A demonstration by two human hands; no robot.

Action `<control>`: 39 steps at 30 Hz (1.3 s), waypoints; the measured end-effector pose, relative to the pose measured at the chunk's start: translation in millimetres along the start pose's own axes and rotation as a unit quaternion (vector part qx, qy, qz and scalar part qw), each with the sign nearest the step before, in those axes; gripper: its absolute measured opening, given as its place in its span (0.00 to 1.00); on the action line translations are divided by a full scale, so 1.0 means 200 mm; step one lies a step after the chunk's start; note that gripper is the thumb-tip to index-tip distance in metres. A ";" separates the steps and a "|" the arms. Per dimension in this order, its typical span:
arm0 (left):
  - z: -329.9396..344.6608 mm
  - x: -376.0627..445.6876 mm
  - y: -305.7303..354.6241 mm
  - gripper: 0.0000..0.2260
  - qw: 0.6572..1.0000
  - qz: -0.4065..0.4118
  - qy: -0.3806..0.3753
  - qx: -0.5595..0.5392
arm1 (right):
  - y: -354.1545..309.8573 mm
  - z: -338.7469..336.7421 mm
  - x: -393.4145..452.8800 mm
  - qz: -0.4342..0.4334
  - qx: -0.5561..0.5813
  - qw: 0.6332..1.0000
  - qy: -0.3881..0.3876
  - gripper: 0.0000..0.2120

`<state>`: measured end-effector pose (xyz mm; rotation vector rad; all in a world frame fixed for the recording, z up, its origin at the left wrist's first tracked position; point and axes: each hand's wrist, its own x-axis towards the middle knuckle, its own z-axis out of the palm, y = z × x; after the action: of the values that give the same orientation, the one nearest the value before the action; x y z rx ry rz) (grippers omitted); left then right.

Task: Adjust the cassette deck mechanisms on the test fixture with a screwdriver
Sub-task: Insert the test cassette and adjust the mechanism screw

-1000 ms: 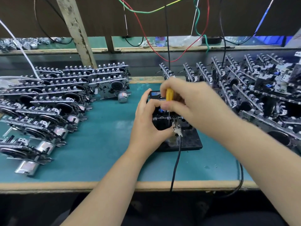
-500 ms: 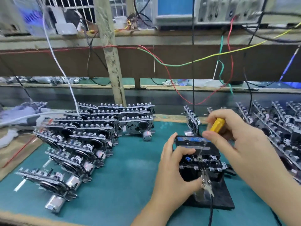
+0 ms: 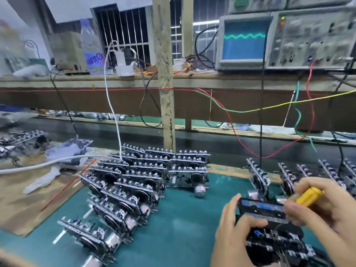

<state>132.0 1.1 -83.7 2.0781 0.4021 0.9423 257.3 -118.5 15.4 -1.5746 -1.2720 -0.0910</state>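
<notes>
While left hand (image 3: 233,236) grips the mechanism (image 3: 269,236) near right, right hand (image 3: 327,211) pinches the screwdriver (image 3: 308,194) mid-adjustment; next likely small turns against the oscilloscope (image 3: 244,35) trace.

Only the person's two hands and parts of the forearms show, at the lower right of the head view. The left hand (image 3: 234,236) is bare, with no glove, ring or watch visible, and its forearm is bare down to the picture's edge. The right hand (image 3: 327,214) is likewise bare, with short, unpainted nails. No sleeve or cuff comes into view on either arm.
</notes>
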 end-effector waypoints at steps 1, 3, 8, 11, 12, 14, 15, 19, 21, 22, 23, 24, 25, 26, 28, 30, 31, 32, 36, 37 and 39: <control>0.00 0.01 0.00 0.18 0.999 0.022 -0.005 0.023 | -0.02 0.01 0.00 0.007 -0.002 1.000 -0.018 0.17; 0.00 0.00 -0.02 0.20 1.000 0.003 -0.021 0.018 | -0.03 0.03 0.00 0.027 0.017 0.999 0.001 0.14; -0.03 0.00 0.01 0.21 0.999 -0.016 -0.037 0.012 | -0.06 0.01 -0.01 0.072 0.065 0.995 -0.033 0.18; -0.03 -0.01 0.02 0.21 0.999 -0.017 -0.033 0.019 | -0.07 -0.01 0.00 0.079 0.034 0.995 -0.049 0.32; -0.03 -0.01 0.02 0.21 0.999 -0.016 -0.031 0.021 | -0.07 -0.02 0.01 0.080 0.017 0.996 -0.047 0.32; -0.03 -0.01 0.02 0.22 0.999 -0.016 -0.030 0.019 | -0.06 -0.02 0.02 0.058 -0.001 0.997 -0.053 0.30; -0.03 0.00 0.02 0.22 0.999 -0.018 -0.033 0.017 | -0.06 -0.02 0.02 0.042 -0.010 0.997 -0.063 0.28; -0.04 0.00 0.04 0.23 0.999 -0.016 -0.033 0.009 | -0.03 -0.04 0.01 0.017 -0.031 0.994 -0.107 0.23; -0.04 0.00 0.05 0.22 0.999 -0.018 -0.028 0.005 | -0.02 -0.04 0.01 0.022 -0.044 0.994 -0.099 0.25; -0.04 -0.01 0.05 0.22 1.000 -0.019 -0.025 0.003 | -0.02 -0.03 0.00 0.027 -0.047 0.994 -0.091 0.26; -0.04 -0.01 0.05 0.22 1.000 -0.021 -0.023 0.002 | -0.03 -0.02 -0.01 0.030 -0.046 0.995 -0.082 0.28; -0.04 -0.01 0.05 0.22 1.000 -0.023 -0.021 0.001 | -0.03 -0.01 -0.01 0.036 -0.040 0.996 -0.073 0.29; -0.04 -0.01 0.05 0.22 0.999 -0.025 -0.021 0.001 | -0.02 -0.01 -0.01 0.043 -0.037 0.997 -0.057 0.29; -0.04 -0.01 0.06 0.21 0.999 -0.028 -0.021 0.003 | -0.01 0.01 0.00 0.045 -0.041 0.997 -0.042 0.29; -0.03 -0.01 0.06 0.22 0.999 -0.033 -0.019 0.006 | -0.02 0.03 0.03 0.027 -0.048 0.998 -0.011 0.24; -0.03 -0.02 0.06 0.22 0.999 -0.035 -0.013 0.008 | -0.04 0.06 0.06 -0.008 0.021 1.000 0.004 0.14; -0.03 -0.02 0.05 0.22 0.999 -0.035 -0.011 0.009 | -0.06 0.07 0.07 -0.016 0.062 0.998 0.005 0.14; -0.03 -0.02 0.06 0.22 0.999 -0.037 -0.012 0.010 | -0.06 0.07 0.07 -0.018 0.101 0.995 0.000 0.14; -0.03 -0.02 0.06 0.22 0.999 -0.036 -0.007 0.007 | -0.05 0.02 0.04 0.015 0.057 0.998 -0.025 0.26; -0.03 -0.02 0.06 0.22 0.999 -0.037 -0.007 0.005 | -0.04 0.02 0.04 0.023 0.031 0.999 -0.016 0.29; -0.03 -0.02 0.07 0.22 0.999 -0.038 -0.010 0.001 | -0.05 0.03 0.05 0.016 -0.029 0.999 0.017 0.25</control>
<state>124.5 -6.4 -72.6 2.0583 0.4684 0.8770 251.8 -108.9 26.6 -1.6354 -1.2268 -0.1357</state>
